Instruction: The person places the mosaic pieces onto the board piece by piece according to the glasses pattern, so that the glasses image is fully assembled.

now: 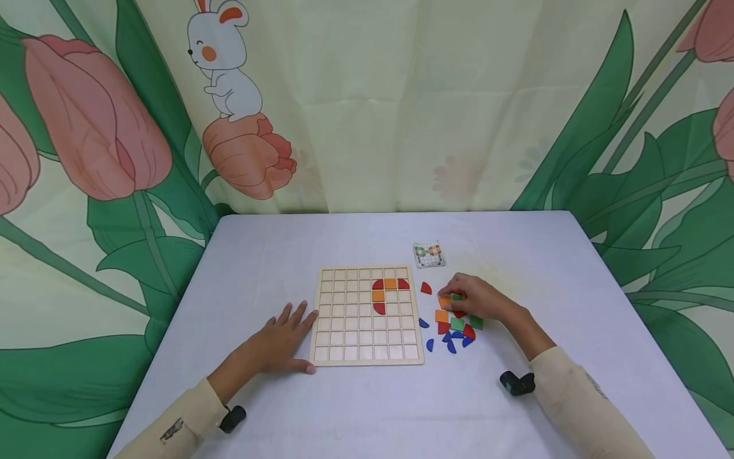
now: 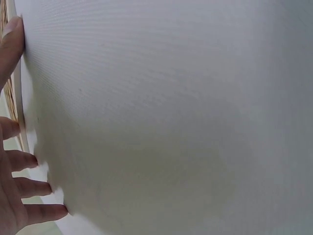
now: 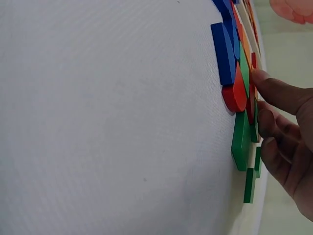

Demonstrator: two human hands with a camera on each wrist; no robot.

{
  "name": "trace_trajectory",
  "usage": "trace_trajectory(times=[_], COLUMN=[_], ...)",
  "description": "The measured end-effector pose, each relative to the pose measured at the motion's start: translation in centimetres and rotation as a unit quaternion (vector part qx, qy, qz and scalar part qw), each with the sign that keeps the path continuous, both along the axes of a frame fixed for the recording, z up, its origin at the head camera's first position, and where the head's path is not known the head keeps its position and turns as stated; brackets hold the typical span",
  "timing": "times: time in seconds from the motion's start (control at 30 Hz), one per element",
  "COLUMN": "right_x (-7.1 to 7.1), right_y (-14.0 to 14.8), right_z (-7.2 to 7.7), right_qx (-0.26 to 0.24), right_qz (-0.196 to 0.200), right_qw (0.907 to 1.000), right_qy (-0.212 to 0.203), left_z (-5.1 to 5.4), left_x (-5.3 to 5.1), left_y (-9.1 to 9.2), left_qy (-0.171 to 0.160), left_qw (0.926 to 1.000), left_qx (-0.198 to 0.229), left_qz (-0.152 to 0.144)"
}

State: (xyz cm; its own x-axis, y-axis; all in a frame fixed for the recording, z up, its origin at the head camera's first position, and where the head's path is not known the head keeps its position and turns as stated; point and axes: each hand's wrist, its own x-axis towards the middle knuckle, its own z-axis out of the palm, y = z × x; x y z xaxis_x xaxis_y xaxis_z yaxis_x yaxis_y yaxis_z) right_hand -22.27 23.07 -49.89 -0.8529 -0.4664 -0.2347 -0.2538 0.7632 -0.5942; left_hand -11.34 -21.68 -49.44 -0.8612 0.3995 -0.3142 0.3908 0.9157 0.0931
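Observation:
A pale wooden grid board lies on the table, with red quarter-round pieces and orange squares set in its upper right cells. My left hand rests palm down with fingers spread, its fingertips at the board's left edge. In the left wrist view, the fingers reach down to the white cloth. To the right of the board, my right hand pinches an orange square tile between thumb and index finger over the loose pieces. The right wrist view shows that hand beside green blocks, partly hiding the pile.
Loose blue pieces, a green square and another orange square lie near the right hand. A lone red piece sits by the board. A small pattern card lies behind on the white tablecloth.

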Motion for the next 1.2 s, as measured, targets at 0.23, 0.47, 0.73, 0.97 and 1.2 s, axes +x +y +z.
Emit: trace_trajectory(times=[0.23,0.47,0.73,0.97,1.2], right_x=[-0.18,0.09,0.23,0.29,0.37], right_y=[-0.16,-0.56,-0.68,-0.65,-0.73], right_z=[-0.05,0.04,0.08,0.38,0.17], right_qx=[0.009,0.009,-0.016,-0.03,-0.048], right_qz=[0.006,0.001,-0.019,-0.017,-0.015], right_qw=[0.9999,0.9999,0.9996,0.9988,0.9973], right_qy=[0.007,0.009,-0.013,-0.035,-0.053], left_z=[-0.01,-0.27,-0.21,-0.3,-0.27], left_x=[-0.19,-0.25,-0.29,-0.26,-0.26], left_y=[-0.02,-0.09,-0.09,-0.12,-0.06], left_qy=[0.001,0.002,0.0,0.002,-0.001], left_qw=[1.0,1.0,1.0,1.0,1.0], left_qx=[-0.002,-0.006,-0.008,-0.004,-0.007], left_qz=[-0.002,0.0,-0.004,-0.003,-0.001])
